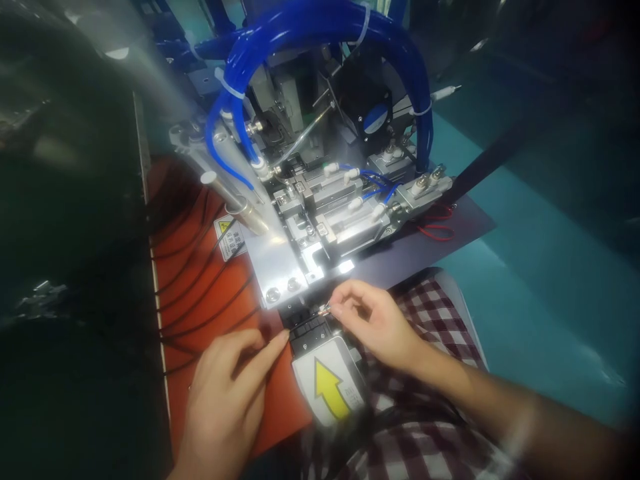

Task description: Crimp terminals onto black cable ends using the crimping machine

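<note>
Head view: with cable (307, 323) pinched in right fingers (342, 309), grip of left fingers (278, 343) unclear, align gently over black fixture (309, 338).

Light pools in the middle of the frame, glaring white along the front edge of the metal plate (273, 257) and glinting on the glossy blue tubing (320, 23). The left and far right sink into near-black, with dark corners and smeared, stretched detail. The floor (525, 320) at right shows dull teal with soft, blurred highlights. A pale hazy streak crosses the right forearm (480, 380), lower right. Fine detail at the right hand's (383, 327) fingertips is too soft to read.
</note>
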Motion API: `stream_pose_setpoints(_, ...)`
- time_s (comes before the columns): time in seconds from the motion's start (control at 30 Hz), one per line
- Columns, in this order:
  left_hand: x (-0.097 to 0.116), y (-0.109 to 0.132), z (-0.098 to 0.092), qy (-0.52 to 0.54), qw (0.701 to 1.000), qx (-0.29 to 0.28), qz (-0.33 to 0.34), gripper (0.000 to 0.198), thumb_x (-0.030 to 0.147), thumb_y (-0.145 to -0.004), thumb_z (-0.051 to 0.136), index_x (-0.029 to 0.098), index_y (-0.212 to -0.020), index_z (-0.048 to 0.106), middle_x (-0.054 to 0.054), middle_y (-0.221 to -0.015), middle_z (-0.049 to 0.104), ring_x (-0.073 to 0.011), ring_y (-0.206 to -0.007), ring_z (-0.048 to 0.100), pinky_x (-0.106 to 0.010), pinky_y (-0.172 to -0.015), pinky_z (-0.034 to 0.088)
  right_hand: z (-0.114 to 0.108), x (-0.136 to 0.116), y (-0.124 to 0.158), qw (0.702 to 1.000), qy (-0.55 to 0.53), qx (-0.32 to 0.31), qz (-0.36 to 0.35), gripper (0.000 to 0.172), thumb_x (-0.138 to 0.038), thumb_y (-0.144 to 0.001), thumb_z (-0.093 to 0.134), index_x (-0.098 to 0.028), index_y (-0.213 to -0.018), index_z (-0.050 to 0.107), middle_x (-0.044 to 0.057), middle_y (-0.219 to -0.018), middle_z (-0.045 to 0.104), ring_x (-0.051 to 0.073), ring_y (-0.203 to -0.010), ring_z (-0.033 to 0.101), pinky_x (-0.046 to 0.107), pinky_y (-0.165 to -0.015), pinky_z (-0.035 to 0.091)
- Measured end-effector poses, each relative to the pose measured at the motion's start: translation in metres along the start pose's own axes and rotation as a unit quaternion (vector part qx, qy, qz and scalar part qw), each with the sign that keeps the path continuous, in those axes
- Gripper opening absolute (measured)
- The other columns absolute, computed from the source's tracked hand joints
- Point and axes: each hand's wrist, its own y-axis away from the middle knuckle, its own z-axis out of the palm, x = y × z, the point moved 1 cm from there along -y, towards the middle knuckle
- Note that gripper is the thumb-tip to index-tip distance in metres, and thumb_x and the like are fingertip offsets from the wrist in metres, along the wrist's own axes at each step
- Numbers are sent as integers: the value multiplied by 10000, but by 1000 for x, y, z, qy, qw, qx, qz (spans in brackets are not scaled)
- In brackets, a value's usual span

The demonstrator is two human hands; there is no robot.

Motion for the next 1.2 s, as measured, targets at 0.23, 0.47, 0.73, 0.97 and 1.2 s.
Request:
stream_pose_setpoints(0.23, -2, 1, 1, 6, 1000, -3, -6, 486, 3, -872, 500, 265, -1276, 558, -67, -1047, 525, -186, -947, 533, -334, -812, 425, -2, -2, -2, 986, -115, -45, 110, 112, -261, -797, 631, -164, -747, 606, -44, -589, 552, 95, -544, 505, 242, -563, 390)
stream_pose_setpoints(0.47, 1, -3, 1, 5, 1000, 0, -3, 453, 22, -875, 492, 254, -1257, 574, -66, -1037, 531, -189, -932, 540, -326, -798, 421, -1, 4, -4, 980, -156, -14, 120, 186, -315, -813, 594, -155, -728, 636, -13, -641, 604, 91, -536, 524, 250, -569, 391)
stream_pose_setpoints(0.73, 1, 0, -2, 13, 1000, -1, -6, 488, -13, -861, 479, 244, -1267, 562, -75, -1058, 534, -201, -963, 546, -342, -828, 423, 1, 4, -4, 981, -164, -3, 105, 201, -329, -824, 592, -149, -757, 651, -6, -679, 617, 84, -534, 535, 243, -555, 400)
stream_pose_setpoints(0.97, 3, -1, -3, 3, 1000, 9, -11, 400, 18, -876, 486, 230, -1200, 585, -68, -1077, 577, -204, -968, 576, -352, -837, 450, -1, 0, -1, 982, -151, -14, 116, 164, -297, -815, 602, -162, -727, 633, -19, -651, 600, 92, -542, 518, 251, -568, 398)
stream_pose_setpoints(1.2, 5, -2, -2, 16, 1000, 21, -3, 342, -5, -866, 510, 175, -1146, 590, -88, -1077, 579, -204, -969, 566, -360, -843, 453, 2, -4, 1, 986, -110, 0, 123, 82, -212, -765, 640, -170, -707, 601, -56, -545, 542, 87, -504, 472, 237, -530, 354)
